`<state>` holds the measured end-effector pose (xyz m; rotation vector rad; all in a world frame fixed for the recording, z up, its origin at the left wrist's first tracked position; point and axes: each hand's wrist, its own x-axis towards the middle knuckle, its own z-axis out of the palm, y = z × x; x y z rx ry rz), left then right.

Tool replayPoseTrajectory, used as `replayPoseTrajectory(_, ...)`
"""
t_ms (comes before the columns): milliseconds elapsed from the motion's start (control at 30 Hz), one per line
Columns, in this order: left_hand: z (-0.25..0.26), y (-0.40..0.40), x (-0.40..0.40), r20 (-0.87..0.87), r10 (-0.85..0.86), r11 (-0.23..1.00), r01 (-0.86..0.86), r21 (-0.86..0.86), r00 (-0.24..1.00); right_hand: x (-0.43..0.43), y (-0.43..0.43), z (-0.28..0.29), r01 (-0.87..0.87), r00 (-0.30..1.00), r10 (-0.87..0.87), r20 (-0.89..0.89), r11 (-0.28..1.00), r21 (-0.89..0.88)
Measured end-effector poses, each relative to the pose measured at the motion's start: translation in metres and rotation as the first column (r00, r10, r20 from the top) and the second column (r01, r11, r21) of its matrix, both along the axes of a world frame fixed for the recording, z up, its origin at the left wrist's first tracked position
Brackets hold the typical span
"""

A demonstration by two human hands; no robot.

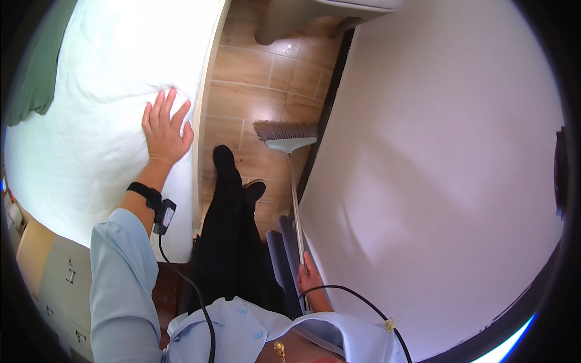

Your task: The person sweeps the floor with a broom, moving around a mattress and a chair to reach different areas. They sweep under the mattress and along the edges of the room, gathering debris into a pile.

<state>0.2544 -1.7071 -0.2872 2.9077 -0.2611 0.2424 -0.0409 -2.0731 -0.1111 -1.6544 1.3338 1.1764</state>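
Note:
My left hand (167, 131) lies flat with its fingers spread on a white bed cover (104, 159). A black strap with a small device (164, 217) and a cable sits on my left forearm. Low at the right, my right hand (309, 276) is wrapped around the metal handle of a broom (294, 190). The broom's pale head, with brownish bristles (286, 130), rests on the wood-look tile floor (245, 102), its right end close to the wall's dark skirting.
A white wall (422, 172) with dark skirting (333, 93) runs along the right. A pale rounded fixture (290, 20) stands at the top. Green fabric (38, 68) lies at the upper left. Cabinets (63, 281) are at the lower left. My black shoes (224, 159) are beside the bed's edge.

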Motion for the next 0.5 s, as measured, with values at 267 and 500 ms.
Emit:
replayPoseTrajectory(267, 0.000, 0.000, -0.003, 0.020, -0.027, 1.000, 0.027, -0.005, 0.999, 0.106, 0.006, -0.083, 0.085, 0.956, -0.112, 0.270, 0.990, 0.109)
replayPoseTrajectory(500, 0.000, 0.001, -0.003, 0.004, -0.026, 1.000, 0.026, 0.004, 1.000, 0.041, 0.011, -0.086, 0.427, 0.883, -0.457, 0.112, 0.878, 0.217)
